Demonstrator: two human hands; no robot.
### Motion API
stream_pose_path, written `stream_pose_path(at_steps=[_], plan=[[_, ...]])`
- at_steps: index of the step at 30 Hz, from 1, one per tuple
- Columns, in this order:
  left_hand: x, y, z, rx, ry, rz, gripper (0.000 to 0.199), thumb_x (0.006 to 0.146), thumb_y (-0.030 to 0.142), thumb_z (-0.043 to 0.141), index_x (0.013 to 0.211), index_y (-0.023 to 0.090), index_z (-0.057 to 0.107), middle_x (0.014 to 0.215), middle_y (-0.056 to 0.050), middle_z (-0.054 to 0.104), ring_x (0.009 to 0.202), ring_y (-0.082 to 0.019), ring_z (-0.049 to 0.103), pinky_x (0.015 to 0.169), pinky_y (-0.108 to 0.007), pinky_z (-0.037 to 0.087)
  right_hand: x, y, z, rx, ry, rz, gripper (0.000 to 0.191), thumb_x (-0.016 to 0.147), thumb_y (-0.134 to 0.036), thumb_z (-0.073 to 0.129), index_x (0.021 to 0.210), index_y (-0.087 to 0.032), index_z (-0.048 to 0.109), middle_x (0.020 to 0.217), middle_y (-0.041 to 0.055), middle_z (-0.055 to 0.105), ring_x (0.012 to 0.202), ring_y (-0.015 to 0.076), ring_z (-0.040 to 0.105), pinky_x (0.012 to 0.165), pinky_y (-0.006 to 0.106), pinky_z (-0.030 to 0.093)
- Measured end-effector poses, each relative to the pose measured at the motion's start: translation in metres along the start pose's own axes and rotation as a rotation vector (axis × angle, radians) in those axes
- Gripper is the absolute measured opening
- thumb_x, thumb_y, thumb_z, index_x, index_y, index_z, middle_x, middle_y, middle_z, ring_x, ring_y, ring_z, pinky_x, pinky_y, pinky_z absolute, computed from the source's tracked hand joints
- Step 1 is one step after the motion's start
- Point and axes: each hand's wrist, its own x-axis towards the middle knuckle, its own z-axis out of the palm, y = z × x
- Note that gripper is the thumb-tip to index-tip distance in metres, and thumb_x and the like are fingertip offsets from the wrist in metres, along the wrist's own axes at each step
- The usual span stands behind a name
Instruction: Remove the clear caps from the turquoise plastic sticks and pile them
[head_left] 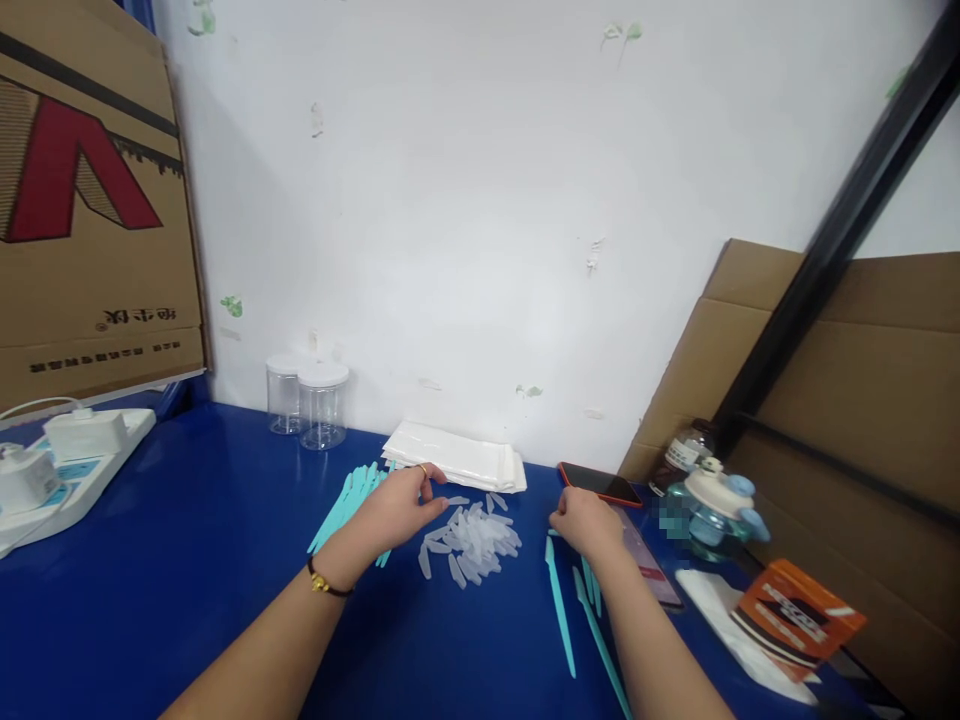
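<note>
My left hand [401, 510] hovers over a bundle of slim teal sticks [346, 505], shaped like eyebrow razors. Its thumb and index finger are apart, with nothing visible between them; the other fingers are hidden. Right of it lies a loose pile of small translucent plastic sleeves [480, 540]. My right hand [589, 522] is closed, fingers curled down at the top end of one slim teal stick [560, 610]. Its fingertips are partly hidden. More teal sticks [600, 635] lie beneath my right wrist and forearm.
White flat packets [454, 455] lie by the wall. Two clear lidded jars [324, 410] stand back left, a power strip [90, 475] far left. At right are a red-edged phone [600, 483], another phone [651, 565], a brown bottle [682, 455], a teal bottle [709, 515] and an orange pouch [799, 615].
</note>
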Motion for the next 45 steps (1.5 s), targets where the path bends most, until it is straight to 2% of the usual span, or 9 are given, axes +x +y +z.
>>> stream_pose_path(at_steps=[10, 15, 19, 22, 25, 28, 32, 38, 45], plan=[[0.001, -0.001, 0.005, -0.002, 0.009, 0.027, 0.032, 0.075, 0.044, 0.049, 0.097, 0.022, 0.057, 0.076, -0.001, 0.06, 0.067, -0.015, 0.055, 0.054, -0.022, 0.032, -0.003, 0.018, 0.005, 0.081, -0.14, -0.271, 0.023, 0.055, -0.009, 0.058, 0.075, -0.02, 0.059, 0.086, 0.0018, 0.059, 0.076, 0.0148, 0.055, 0.057, 0.021, 0.031], [-0.001, 0.001, 0.004, -0.014, 0.008, 0.037, 0.033, 0.076, 0.044, 0.049, 0.098, 0.022, 0.057, 0.08, -0.001, 0.061, 0.068, -0.015, 0.055, 0.055, -0.022, 0.033, 0.0, 0.006, 0.011, 0.06, -0.116, -0.282, 0.01, 0.063, -0.017, 0.06, 0.073, -0.017, 0.056, 0.082, 0.0032, 0.058, 0.072, 0.0145, 0.053, 0.056, 0.022, 0.029], [-0.003, 0.005, 0.005, -0.041, 0.016, 0.043, 0.034, 0.076, 0.045, 0.05, 0.098, 0.021, 0.058, 0.082, -0.002, 0.061, 0.067, -0.014, 0.055, 0.055, -0.022, 0.033, 0.002, 0.008, 0.007, 0.115, -0.063, -0.279, 0.015, 0.064, -0.007, 0.055, 0.074, -0.018, 0.056, 0.075, 0.0018, 0.059, 0.067, 0.014, 0.052, 0.055, 0.022, 0.029], [-0.004, 0.01, 0.01, -0.102, 0.015, 0.061, 0.037, 0.076, 0.047, 0.049, 0.1, 0.021, 0.059, 0.084, -0.002, 0.062, 0.061, -0.012, 0.053, 0.054, -0.022, 0.034, -0.004, 0.008, -0.011, 0.407, 0.178, -0.301, 0.015, 0.072, -0.012, 0.052, 0.084, -0.019, 0.059, 0.078, 0.0031, 0.06, 0.069, 0.0151, 0.053, 0.062, 0.025, 0.035], [-0.006, 0.018, 0.019, -0.214, -0.003, 0.102, 0.045, 0.077, 0.048, 0.048, 0.11, 0.02, 0.056, 0.081, -0.002, 0.062, 0.055, -0.011, 0.051, 0.051, -0.021, 0.034, -0.022, -0.009, -0.03, 0.987, 0.352, -0.332, 0.022, 0.078, -0.028, 0.056, 0.098, -0.02, 0.059, 0.08, 0.0034, 0.06, 0.072, 0.0165, 0.053, 0.066, 0.027, 0.039], [-0.01, 0.027, 0.028, -0.328, -0.086, 0.14, 0.046, 0.079, 0.048, 0.044, 0.111, 0.017, 0.057, 0.065, 0.001, 0.059, 0.049, -0.01, 0.048, 0.047, -0.02, 0.033, -0.043, -0.039, -0.036, 1.542, 0.07, -0.377, 0.022, 0.075, -0.034, 0.062, 0.092, -0.019, 0.061, 0.069, 0.001, 0.057, 0.064, 0.0139, 0.052, 0.06, 0.026, 0.04], [-0.013, 0.033, 0.034, -0.371, -0.206, 0.148, 0.044, 0.08, 0.05, 0.041, 0.069, 0.014, 0.062, 0.05, 0.002, 0.051, 0.045, -0.009, 0.043, 0.045, -0.019, 0.031, -0.054, -0.064, -0.028, 1.841, -0.206, -0.321, 0.019, 0.07, -0.03, 0.07, 0.083, -0.017, 0.063, 0.065, -0.0011, 0.053, 0.058, 0.0092, 0.048, 0.054, 0.021, 0.038], [-0.011, 0.032, 0.036, -0.527, -0.257, 0.06, 0.042, 0.079, 0.053, 0.042, 0.079, 0.015, 0.059, 0.053, 0.004, 0.049, 0.046, -0.008, 0.043, 0.045, -0.018, 0.035, -0.049, -0.063, -0.023, 1.908, -0.207, -0.249, 0.019, 0.067, -0.027, 0.073, 0.08, -0.016, 0.065, 0.066, -0.0014, 0.053, 0.057, 0.0073, 0.048, 0.053, 0.018, 0.038], [-0.009, 0.019, 0.019, -0.161, -0.213, 0.089, 0.028, 0.074, 0.039, 0.049, 0.066, 0.016, 0.063, 0.053, 0.002, 0.053, 0.049, -0.009, 0.044, 0.046, -0.019, 0.031, -0.028, -0.05, -0.01, 1.884, -0.064, -0.075, 0.022, 0.062, -0.029, 0.074, 0.077, -0.016, 0.065, 0.065, -0.0008, 0.058, 0.055, 0.0083, 0.05, 0.052, 0.02, 0.04]])
